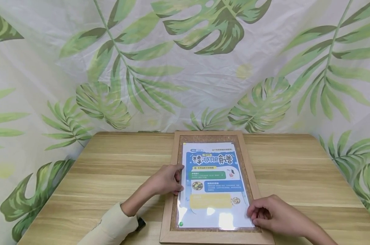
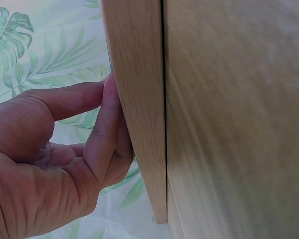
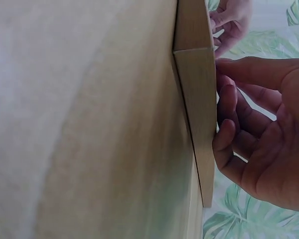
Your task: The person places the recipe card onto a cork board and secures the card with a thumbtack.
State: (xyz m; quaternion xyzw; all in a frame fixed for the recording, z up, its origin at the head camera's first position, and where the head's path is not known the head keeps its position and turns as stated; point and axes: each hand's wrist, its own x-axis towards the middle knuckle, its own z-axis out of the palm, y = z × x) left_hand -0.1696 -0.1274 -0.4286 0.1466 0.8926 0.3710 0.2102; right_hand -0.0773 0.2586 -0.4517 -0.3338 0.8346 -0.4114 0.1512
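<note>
A printed poster sheet (image 1: 215, 217) with a glossy surface lies on a wood-framed cork board (image 1: 249, 163). A green pushpin (image 1: 181, 224) sits at its lower left corner, and a small yellow one (image 1: 185, 144) shows at the upper left. My left hand (image 1: 166, 179) touches the sheet's left edge, thumb and index finger apart. At the lower right edge my right hand (image 1: 273, 214) pinches the sheet with thumb and curled index finger. In the right wrist view, the right hand's (image 3: 269, 134) other fingers curl beside the frame (image 3: 197, 99). The frame hides some left fingertips in the left wrist view.
The board lies on a wood-grain table (image 1: 117, 160), its far end near the back edge. A small black object (image 1: 140, 224) lies beside the left sleeve (image 1: 117, 223). A leaf-patterned cloth (image 1: 203, 85) hangs behind and around the table.
</note>
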